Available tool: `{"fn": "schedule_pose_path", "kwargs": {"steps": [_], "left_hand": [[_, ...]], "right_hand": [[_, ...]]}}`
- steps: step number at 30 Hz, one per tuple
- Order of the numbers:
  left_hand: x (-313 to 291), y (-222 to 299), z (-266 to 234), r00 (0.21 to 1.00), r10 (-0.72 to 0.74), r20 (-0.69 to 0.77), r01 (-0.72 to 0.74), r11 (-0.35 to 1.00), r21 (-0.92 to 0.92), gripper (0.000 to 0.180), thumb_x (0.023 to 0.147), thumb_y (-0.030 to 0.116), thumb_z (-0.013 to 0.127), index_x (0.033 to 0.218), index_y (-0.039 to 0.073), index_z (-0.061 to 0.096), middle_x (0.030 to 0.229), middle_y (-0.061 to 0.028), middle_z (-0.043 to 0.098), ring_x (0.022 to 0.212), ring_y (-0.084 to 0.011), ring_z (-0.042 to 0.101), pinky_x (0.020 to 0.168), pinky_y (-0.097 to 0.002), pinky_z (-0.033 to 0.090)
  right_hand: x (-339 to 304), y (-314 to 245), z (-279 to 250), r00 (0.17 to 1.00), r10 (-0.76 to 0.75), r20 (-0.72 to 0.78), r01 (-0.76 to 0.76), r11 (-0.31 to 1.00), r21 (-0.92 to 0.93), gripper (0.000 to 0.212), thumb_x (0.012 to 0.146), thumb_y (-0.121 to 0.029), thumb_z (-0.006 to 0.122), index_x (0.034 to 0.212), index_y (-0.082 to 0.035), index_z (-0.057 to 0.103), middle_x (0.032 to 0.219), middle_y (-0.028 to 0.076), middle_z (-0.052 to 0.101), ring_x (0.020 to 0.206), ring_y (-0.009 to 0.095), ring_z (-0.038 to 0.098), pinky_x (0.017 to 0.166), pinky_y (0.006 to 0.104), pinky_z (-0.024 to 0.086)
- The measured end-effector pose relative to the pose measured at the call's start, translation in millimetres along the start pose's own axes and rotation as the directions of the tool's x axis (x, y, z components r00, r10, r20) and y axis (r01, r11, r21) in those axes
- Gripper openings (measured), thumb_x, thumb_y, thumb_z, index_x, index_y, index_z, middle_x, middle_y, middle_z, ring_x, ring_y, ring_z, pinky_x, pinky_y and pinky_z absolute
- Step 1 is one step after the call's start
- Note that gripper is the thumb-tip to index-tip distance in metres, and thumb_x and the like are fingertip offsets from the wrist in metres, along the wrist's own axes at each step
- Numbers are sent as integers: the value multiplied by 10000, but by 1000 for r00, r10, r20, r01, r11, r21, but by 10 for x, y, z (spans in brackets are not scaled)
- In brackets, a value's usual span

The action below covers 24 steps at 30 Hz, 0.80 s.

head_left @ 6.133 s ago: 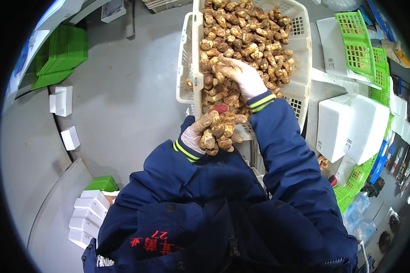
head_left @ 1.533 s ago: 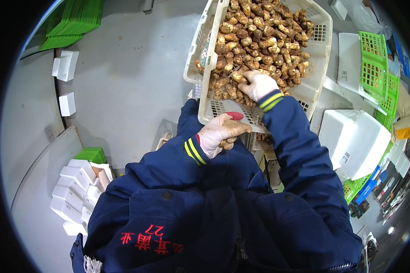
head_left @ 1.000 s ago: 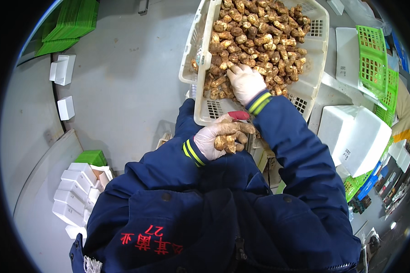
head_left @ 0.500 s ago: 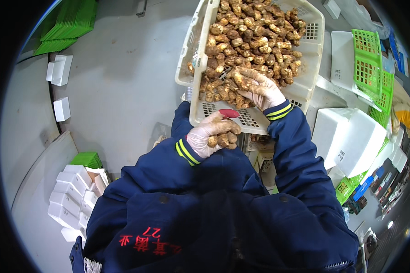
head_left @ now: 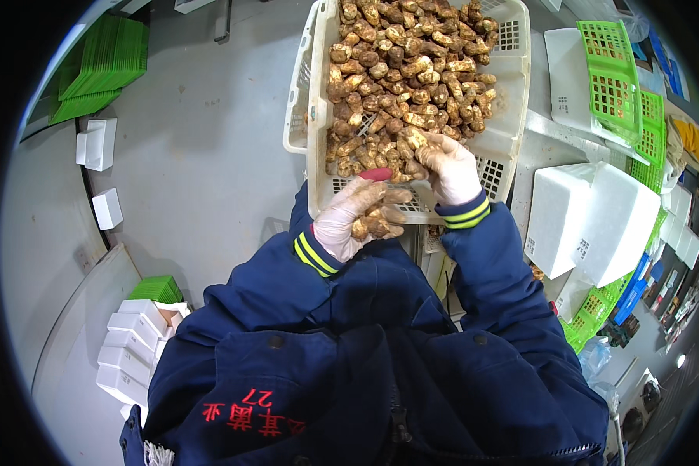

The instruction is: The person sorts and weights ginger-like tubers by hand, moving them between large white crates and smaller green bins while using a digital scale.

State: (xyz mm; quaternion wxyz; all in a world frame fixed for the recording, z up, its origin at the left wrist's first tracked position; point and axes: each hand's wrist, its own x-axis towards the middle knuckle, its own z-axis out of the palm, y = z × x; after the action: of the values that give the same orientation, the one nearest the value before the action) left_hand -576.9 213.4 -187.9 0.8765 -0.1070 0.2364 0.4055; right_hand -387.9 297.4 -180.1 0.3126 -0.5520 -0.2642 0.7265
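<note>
Stubby brown-and-cream mushrooms (head_left: 412, 74) are heaped in a white plastic crate (head_left: 512, 93) in front of me. My left hand (head_left: 349, 213), in a pale stained glove with a red cover on the thumb, is closed around several mushrooms (head_left: 374, 224) just over the crate's near edge. My right hand (head_left: 452, 169), gloved too, pinches one mushroom (head_left: 412, 140) between thumb and fingers above the near part of the heap. The two hands are close together but apart. The right fingers partly hide the pinched mushroom.
A second white crate (head_left: 297, 116) sits under the first, showing at its left. White foam boxes (head_left: 598, 225) and green plastic baskets (head_left: 613, 85) stand to the right. Stacked green baskets (head_left: 113, 54) are at far left, more foam boxes (head_left: 128, 349) at lower left.
The view has shifted, so the crate appears farther left. My left hand has moved up toward the heap and its fingers have loosened a little. My right hand has turned, still pinching a mushroom.
</note>
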Motion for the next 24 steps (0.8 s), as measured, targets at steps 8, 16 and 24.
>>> {"fn": "schedule_pose_path", "kwargs": {"steps": [8,16,24], "left_hand": [[24,-155,-19,994,-105,13,106,994,-11,268,970,212,510,1187,56,493,1132,-204,580,1006,-329,632,811,-449,573],[-72,-70,-63,993,-75,94,59,985,164,215,899,167,629,1028,10,557,966,-162,631,915,-264,645,805,-403,542],[-134,-50,-252,995,-81,59,76,993,91,232,924,137,581,1120,25,531,1059,-194,610,992,-328,628,856,-429,537]], "right_hand": [[-172,-204,57,855,-402,328,478,363,-800,325,787,-166,697,1080,-30,663,1054,155,647,962,278,626,873,325,485],[1107,592,455,985,-120,127,88,-290,-953,250,935,-198,414,1006,-63,612,897,192,649,835,350,657,725,429,538],[738,-124,-21,858,-150,491,511,349,-786,236,872,-98,598,1081,3,639,966,84,659,862,216,627,769,313,514]]}}
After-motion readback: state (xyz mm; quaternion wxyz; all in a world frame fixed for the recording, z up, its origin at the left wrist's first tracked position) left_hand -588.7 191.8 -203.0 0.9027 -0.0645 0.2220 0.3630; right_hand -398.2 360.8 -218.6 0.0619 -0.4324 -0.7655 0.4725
